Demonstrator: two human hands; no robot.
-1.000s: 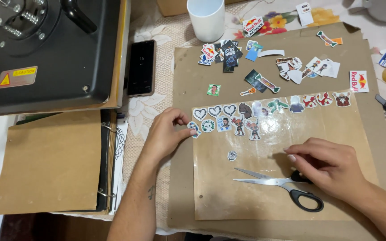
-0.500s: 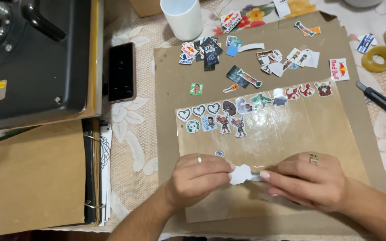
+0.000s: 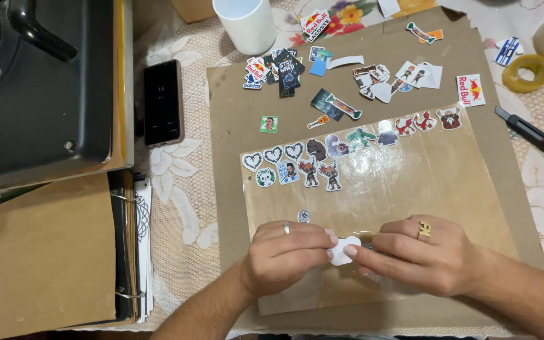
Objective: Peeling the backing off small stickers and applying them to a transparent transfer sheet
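At near edge of clear film sheet [image 3: 410,182], we see left hand [image 3: 284,255] and right hand [image 3: 420,255] meeting, fingers of both pinching small white cutout [image 3: 342,247] between them. Sticker rows [image 3: 322,160] lie along sheet's far edge; cardboard [image 3: 234,145] underneath.

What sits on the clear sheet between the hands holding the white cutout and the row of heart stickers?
In the head view, one small round sticker lies alone on the clear sheet, between the left hand and the heart stickers; otherwise that stretch is bare.
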